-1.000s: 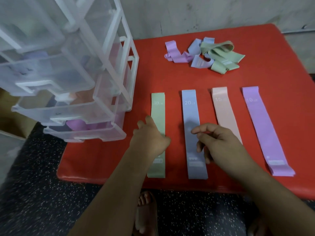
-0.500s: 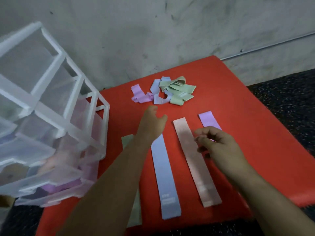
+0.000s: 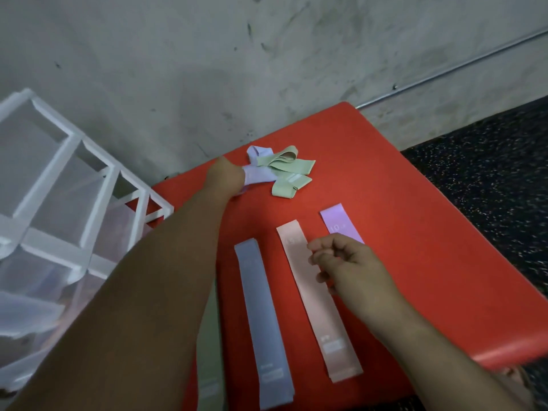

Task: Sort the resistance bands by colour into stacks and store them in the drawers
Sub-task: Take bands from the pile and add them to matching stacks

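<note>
- Head view, surface and room: red table (image 3: pixel 415 232) set against a scuffed grey wall (image 3: pixel 207 69); a thin pipe (image 3: pixel 444 72) runs along the wall, and dark speckled floor (image 3: pixel 489 173) lies to the right.
- Clear plastic drawers (image 3: pixel 59 203) with a white frame stand at the table's left side; blurred colours show through the lower trays.
- Count: one set of drawers, four flat strips, one loose pile (image 3: pixel 284 173), two hands.
- The strips lie side by side, apart: green strip (image 3: pixel 207 366) mostly hidden under the left forearm, blue strip (image 3: pixel 261 321), pink strip (image 3: pixel 314 292), purple strip (image 3: pixel 335 221) partly behind the right hand.
- The pile sits near the far edge and holds several green loops and a few lilac ones; the exact number cannot be told.
- Left hand (image 3: pixel 225 179) is at the pile's left side, fingers curled round a lilac band (image 3: pixel 258 176).
- Right hand (image 3: pixel 353 262) hovers over the pink and purple strips, fingers loosely curled, holding nothing.
- Open room: bare red between pile and strips, and from the purple strip out to the right edge.
</note>
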